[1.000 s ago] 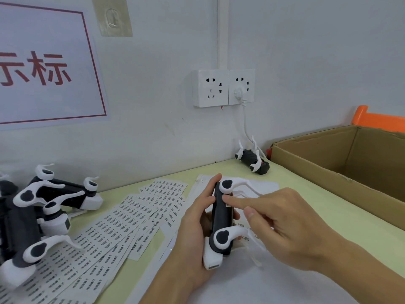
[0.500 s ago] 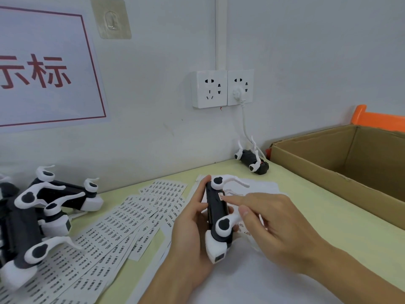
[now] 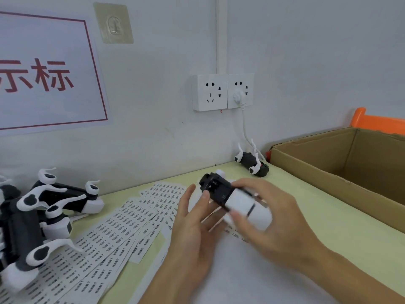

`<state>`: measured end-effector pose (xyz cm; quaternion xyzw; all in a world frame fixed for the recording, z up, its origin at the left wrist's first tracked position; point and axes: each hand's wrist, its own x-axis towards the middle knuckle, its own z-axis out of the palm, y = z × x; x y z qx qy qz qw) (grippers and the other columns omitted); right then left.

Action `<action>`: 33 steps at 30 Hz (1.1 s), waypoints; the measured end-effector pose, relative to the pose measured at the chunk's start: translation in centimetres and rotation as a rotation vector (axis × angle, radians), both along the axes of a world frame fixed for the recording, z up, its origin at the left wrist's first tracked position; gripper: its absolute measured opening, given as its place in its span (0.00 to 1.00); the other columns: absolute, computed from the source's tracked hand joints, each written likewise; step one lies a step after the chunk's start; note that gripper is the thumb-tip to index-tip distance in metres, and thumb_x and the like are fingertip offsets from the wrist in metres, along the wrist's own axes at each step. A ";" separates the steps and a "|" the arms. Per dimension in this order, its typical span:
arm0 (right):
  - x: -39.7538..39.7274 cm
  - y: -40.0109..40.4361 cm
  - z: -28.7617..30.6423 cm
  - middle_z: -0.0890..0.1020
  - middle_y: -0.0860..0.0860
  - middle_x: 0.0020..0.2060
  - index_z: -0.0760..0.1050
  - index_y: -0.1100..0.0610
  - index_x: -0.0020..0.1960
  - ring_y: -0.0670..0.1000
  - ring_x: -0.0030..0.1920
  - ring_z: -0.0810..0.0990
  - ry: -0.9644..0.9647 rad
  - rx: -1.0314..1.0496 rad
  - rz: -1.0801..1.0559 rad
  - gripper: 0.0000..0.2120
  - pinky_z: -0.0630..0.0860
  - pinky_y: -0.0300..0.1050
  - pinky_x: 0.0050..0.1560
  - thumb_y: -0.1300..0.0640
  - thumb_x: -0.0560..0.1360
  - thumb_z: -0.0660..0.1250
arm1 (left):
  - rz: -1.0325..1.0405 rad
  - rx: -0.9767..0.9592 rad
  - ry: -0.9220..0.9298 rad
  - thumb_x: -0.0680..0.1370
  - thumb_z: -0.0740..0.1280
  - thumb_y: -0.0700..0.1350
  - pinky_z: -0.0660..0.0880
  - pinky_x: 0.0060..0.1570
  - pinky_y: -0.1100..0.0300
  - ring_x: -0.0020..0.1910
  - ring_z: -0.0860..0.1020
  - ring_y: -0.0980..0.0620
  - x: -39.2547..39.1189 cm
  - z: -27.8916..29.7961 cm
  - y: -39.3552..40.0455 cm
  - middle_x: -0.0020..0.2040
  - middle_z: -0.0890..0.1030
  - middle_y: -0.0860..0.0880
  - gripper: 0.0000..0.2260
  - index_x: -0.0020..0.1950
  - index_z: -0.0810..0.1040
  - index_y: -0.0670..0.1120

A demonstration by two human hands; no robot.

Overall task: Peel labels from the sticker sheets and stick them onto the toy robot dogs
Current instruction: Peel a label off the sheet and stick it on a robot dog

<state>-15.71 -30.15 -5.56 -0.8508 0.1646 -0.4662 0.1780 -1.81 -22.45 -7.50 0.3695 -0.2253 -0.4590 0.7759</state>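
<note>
Nearest: right hand point(image 3: 282, 229) curled around the white end of a toy robot dog point(image 3: 235, 199), left hand point(image 3: 192, 224) beside it with relaxed fingers spread, thumb just touching the black end; dog held above the bench point(image 3: 328, 218), blurred, label not visible from here. Looks like the hand-off step after sticking, so next move probably calls for dropping it in the cardboard box point(image 3: 341, 170) far right, then peeling a fresh label from the sticker sheets point(image 3: 105, 235) fanned out left. Further left, pile of dogs point(image 3: 39, 218); at the wall, one more dog point(image 3: 252, 164).
</note>
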 end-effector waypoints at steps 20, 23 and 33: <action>-0.8 -3.3 0.6 0.83 0.57 0.42 0.85 0.54 0.45 0.57 0.38 0.83 -0.083 1.234 0.188 0.14 0.82 0.51 0.40 0.57 0.82 0.62 | 0.025 0.067 0.112 0.67 0.70 0.59 0.84 0.40 0.51 0.39 0.85 0.41 -0.3 0.8 0.0 0.52 0.83 0.36 0.29 0.64 0.78 0.45; -0.8 -3.5 0.5 0.84 0.60 0.47 0.82 0.59 0.55 0.59 0.40 0.83 -0.078 1.299 0.186 0.16 0.82 0.58 0.50 0.56 0.84 0.57 | 0.015 0.089 0.092 0.70 0.65 0.62 0.82 0.45 0.46 0.44 0.86 0.41 -0.5 0.8 -0.4 0.55 0.84 0.37 0.30 0.67 0.76 0.48; -4.3 -8.2 1.5 0.82 0.57 0.55 0.76 0.59 0.59 0.57 0.51 0.84 -1.049 1.295 0.047 0.13 0.78 0.47 0.50 0.57 0.86 0.53 | -0.019 0.130 0.054 0.79 0.59 0.59 0.76 0.48 0.44 0.50 0.85 0.38 -0.7 1.0 -0.4 0.56 0.85 0.41 0.21 0.67 0.78 0.52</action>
